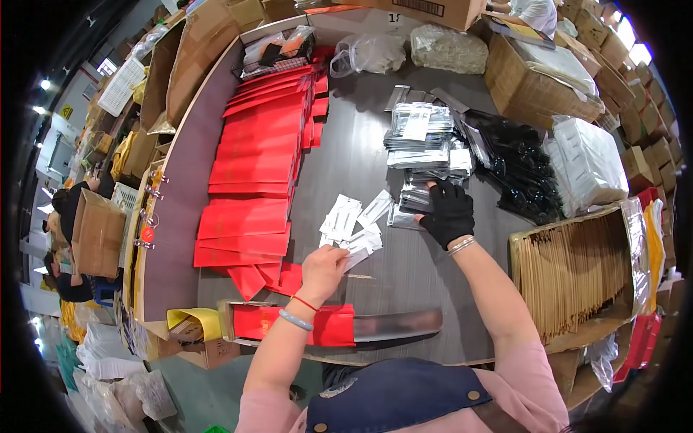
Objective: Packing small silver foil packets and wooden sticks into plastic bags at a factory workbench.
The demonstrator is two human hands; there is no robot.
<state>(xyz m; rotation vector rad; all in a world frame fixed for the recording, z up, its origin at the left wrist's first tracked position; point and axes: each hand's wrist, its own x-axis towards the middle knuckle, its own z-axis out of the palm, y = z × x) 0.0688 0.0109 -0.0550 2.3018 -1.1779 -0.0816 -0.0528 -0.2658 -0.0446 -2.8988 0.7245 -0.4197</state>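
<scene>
My left hand [325, 270], with a red string and a pale bangle at the wrist, is closed in a pinch at the near edge of a loose heap of white printed slips [343, 215]. Its fingertips hold one white slip [356, 255]. On my right hand [449, 213] is a black fingerless glove. Its bare thumb and fingertip are spread apart, touching the near end of a row of flat silver packets [413, 196]. Beyond them rises a taller stack of silver packets [422, 133]. The other fingers of the right hand are partly hidden.
Overlapping red envelopes [253, 159] line the left side. Nearer me lie a red sleeve [328, 325] and a dark shiny strip [397, 326]. At right are black glossy packets [520, 162], a clear-wrapped white bundle [588, 166] and a carton of brown cards [570, 267].
</scene>
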